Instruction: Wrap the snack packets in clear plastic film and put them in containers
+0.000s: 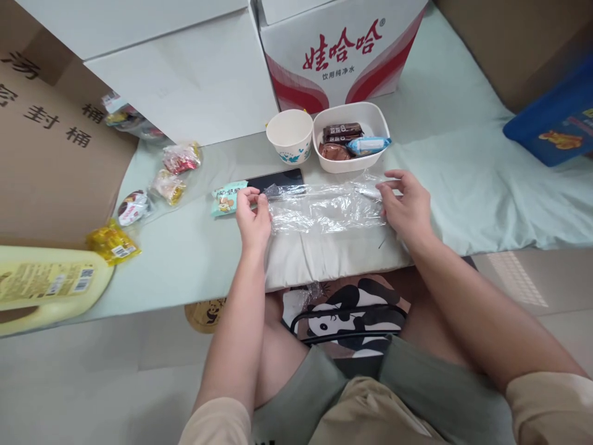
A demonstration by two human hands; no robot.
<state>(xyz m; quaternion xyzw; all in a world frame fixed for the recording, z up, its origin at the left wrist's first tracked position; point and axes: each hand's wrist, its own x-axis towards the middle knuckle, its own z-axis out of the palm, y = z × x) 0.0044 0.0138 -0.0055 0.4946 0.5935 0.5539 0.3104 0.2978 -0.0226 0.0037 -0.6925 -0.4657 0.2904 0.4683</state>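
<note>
A clear, crinkled sheet of plastic film (324,210) stretches between my two hands, just above the cloth-covered surface. My left hand (254,216) pinches its left end between thumb and fingers. At the right end, my right hand (405,207) grips the film the same way. Behind my left fingers lies a light green snack packet (227,199), partly covered by the hand. A dark phone (282,180) rests flat beyond the film. Farther back stands a white paper cup (290,133), beside a white plastic tub (345,165) with several brown and blue wrapped snacks.
White cartons (185,80) and a red-and-white box (343,55) stand along the back. Several small wrapped snacks (180,157) and a yellow packet (114,242) lie left. A pale yellow jug (50,284) is near the left edge, a blue container (551,117) at right.
</note>
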